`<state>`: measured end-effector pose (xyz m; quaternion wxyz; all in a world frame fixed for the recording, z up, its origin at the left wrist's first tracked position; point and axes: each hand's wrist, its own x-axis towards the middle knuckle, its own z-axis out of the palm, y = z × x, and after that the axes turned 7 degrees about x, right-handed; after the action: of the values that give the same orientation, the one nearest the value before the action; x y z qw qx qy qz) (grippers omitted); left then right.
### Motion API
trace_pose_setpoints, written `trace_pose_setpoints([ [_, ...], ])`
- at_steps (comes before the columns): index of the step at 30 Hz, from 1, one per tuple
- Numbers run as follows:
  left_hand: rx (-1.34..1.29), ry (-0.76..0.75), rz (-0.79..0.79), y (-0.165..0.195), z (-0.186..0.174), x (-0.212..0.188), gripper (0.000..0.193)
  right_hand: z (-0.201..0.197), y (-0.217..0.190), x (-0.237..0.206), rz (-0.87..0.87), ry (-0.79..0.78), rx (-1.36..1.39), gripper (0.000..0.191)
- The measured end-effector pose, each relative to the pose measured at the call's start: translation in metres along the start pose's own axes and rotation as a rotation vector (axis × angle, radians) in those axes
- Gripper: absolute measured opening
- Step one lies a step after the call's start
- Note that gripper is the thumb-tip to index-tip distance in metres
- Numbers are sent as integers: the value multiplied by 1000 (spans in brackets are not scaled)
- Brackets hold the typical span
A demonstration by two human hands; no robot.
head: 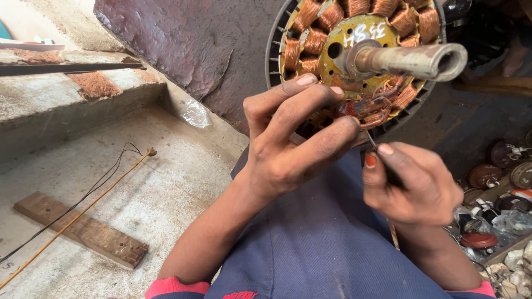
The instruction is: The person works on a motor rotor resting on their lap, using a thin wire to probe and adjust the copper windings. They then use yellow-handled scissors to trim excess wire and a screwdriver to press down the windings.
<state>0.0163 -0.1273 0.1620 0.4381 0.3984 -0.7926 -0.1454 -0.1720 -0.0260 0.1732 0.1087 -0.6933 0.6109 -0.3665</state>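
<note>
The fan motor stator (354, 61) is sitting at the top of the view, held up above the person's blue-clad lap (310, 243), its ring of copper windings (310, 41) facing the camera. Its grey shaft (410, 60) is pointing out of the stator's centre toward the right — that long axis is running roughly level, away from the left hand and over the right.

The left hand (288, 144) is reaching up from below the stator, fingers partly curled; the index and middle fingertips are pressing on the lower left windings while the thumb is bracing against the stator's bottom rim — so this hand is the nearer one and is doing the steadying.

The right hand (415, 185) is hanging just below and right of the stator, apart from it, closed in a pinch around a thin pointed tool (372, 145) whose tip is angling up toward the reddish windings on the stator's lower edge. Whether the tip is touching them is hard to tell.

Left of the stator, well apart, a wooden plank (83, 230) and thin wires (94, 191) are lying on the concrete floor (166, 194).
</note>
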Motion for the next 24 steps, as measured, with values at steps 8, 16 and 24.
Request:
trace_pose_setpoints([
  [8, 14, -19, 4, -3, 3, -6, 22, -5, -4, 5, -172, -53, -241, 30],
  [16, 154, -45, 73, 8, -18, 21, 17, -18, -3, 11, 149, 198, 437, 39],
  [24, 579, -224, 458, 30, -44, 57, 19, -13, 8, 2, 247, 151, 435, 26],
])
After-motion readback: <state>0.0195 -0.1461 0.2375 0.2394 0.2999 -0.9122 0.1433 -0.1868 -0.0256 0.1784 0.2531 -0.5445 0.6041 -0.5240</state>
